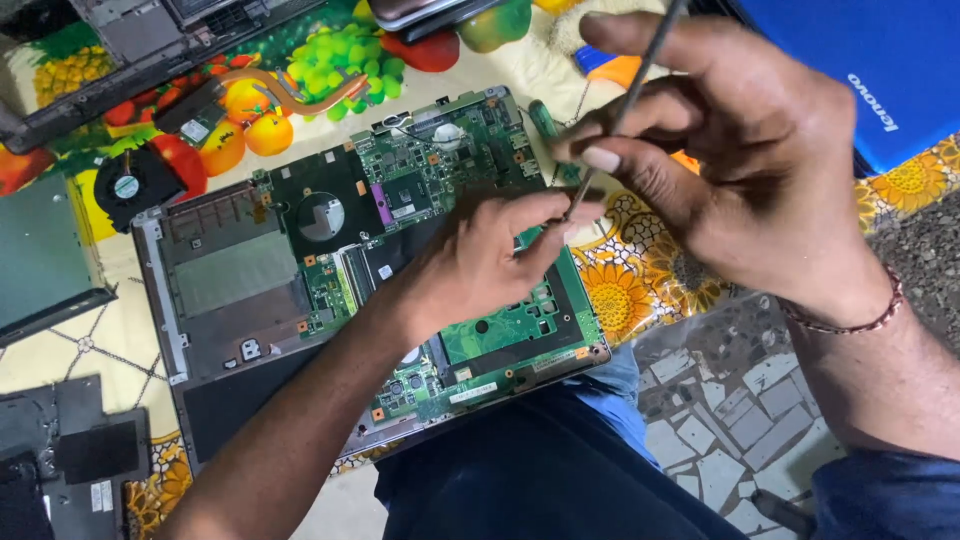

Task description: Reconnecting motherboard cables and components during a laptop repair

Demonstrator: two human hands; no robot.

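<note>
The right hand (740,170) pinches a thin tool (625,105); its tip meets the left hand (480,260) fingertips (lightly closed on it), just above the motherboard (440,190).

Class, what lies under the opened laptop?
A fruit-and-flower patterned cloth shows around the laptop base. The left hand covers part of the green circuit board, so that patch stays hidden.

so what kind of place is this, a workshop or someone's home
Probably an informal laptop repair spot set up on the floor, perhaps at home. An opened laptop with its green circuit board bare lies on a fruit-print cloth over a mosaic floor, with a loose cooling fan and panels alongside.
</note>
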